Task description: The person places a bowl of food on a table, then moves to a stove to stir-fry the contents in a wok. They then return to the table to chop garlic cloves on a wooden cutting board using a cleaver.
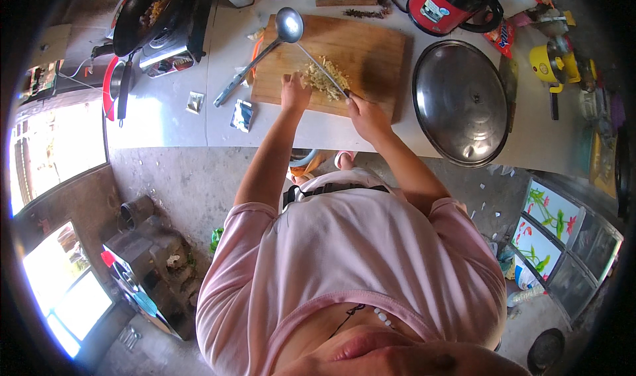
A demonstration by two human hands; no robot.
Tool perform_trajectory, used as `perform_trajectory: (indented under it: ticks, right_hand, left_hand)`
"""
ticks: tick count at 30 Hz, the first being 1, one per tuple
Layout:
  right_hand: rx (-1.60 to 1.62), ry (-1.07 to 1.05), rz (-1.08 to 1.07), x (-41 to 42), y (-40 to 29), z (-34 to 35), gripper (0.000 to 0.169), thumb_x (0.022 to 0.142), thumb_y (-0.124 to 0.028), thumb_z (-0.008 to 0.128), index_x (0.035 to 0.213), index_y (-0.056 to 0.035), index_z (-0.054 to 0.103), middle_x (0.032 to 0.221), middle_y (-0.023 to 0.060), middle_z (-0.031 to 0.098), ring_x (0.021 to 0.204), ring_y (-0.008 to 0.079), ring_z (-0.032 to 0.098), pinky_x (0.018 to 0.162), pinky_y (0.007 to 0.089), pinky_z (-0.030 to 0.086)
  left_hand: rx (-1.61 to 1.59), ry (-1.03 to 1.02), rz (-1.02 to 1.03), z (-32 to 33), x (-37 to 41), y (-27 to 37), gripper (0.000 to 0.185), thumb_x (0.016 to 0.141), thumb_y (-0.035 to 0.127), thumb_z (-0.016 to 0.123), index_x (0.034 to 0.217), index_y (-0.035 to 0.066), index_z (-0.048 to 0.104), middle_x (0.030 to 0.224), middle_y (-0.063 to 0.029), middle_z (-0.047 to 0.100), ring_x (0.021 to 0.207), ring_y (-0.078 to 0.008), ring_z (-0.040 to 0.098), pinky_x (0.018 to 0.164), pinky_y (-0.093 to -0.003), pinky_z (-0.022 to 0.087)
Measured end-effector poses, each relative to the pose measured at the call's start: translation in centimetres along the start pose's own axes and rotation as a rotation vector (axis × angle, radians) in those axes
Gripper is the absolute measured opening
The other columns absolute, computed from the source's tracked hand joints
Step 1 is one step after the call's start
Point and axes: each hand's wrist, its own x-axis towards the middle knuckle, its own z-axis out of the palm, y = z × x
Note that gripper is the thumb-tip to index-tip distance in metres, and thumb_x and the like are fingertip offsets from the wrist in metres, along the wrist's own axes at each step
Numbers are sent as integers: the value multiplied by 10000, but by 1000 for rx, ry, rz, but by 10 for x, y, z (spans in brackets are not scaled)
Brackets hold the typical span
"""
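Pale, finely chopped food (325, 79) lies heaped near the middle of a wooden cutting board (367, 48). My right hand (368, 117) grips the handle of a knife (325, 71), whose narrow-looking blade crosses the heap towards the upper left. At the heap's left edge, my left hand (296, 92) rests with bent fingers; whether it pinches any food cannot be told. A metal ladle (289, 24) lies slantwise over the board's upper left corner, its handle reaching down onto the table. Two small packets, one clear (195, 102) and one silvery (241, 115), lie left of the board.
Right of the board lies a large metal lid (460, 102). A red electric pot (437, 8) stands behind it, and a yellow appliance (545, 65) stands farther right. At the upper left, a wok (144, 23) with food sits over a gas stove (169, 55).
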Motion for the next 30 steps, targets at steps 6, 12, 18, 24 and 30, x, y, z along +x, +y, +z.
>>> perform_trajectory:
  ticks: [6, 12, 18, 24, 30]
  right_hand:
    - [-5, 24, -18, 2, 2, -5, 322, 886, -357, 421, 1048, -139, 593, 840, 192, 619, 769, 382, 593, 675, 474, 472]
    - [-55, -132, 15, -4, -6, -4, 306, 884, -340, 428, 1057, -146, 591, 862, 193, 617, 788, 375, 594, 683, 463, 476]
    - [7, -113, -45, -1, -12, 4, 292, 881, -298, 448, 1048, -104, 588, 869, 211, 600, 803, 390, 572, 682, 461, 452]
    - [12, -86, -73, 5, -7, 9, 313, 883, -303, 443, 1061, -87, 582, 832, 205, 607, 794, 390, 577, 695, 453, 450]
    - [64, -59, -63, 4, -3, 1, 314, 884, -329, 430, 1031, -101, 588, 823, 199, 614, 775, 390, 588, 680, 462, 465]
  left_hand:
    - [44, -89, -12, 6, 7, -4, 307, 722, 169, 603, 1001, 64, 532, 1046, -199, 496, 961, -373, 513, 787, -445, 455]
    - [88, -42, -43, 4, 2, 8, 278, 703, 193, 650, 919, 30, 587, 918, -191, 593, 854, -364, 563, 766, -439, 452]
    - [-102, -90, -56, -4, 3, 15, 174, 729, 147, 554, 854, 47, 624, 824, -208, 603, 832, -378, 562, 733, -438, 455]
    - [-73, -50, -169, -6, 0, 17, 182, 745, 157, 510, 815, 47, 637, 811, -192, 616, 804, -367, 583, 721, -437, 464]
    - [-146, -45, -90, -5, -2, 12, 197, 731, 128, 507, 866, 40, 621, 885, -207, 602, 831, -374, 577, 742, -435, 464]
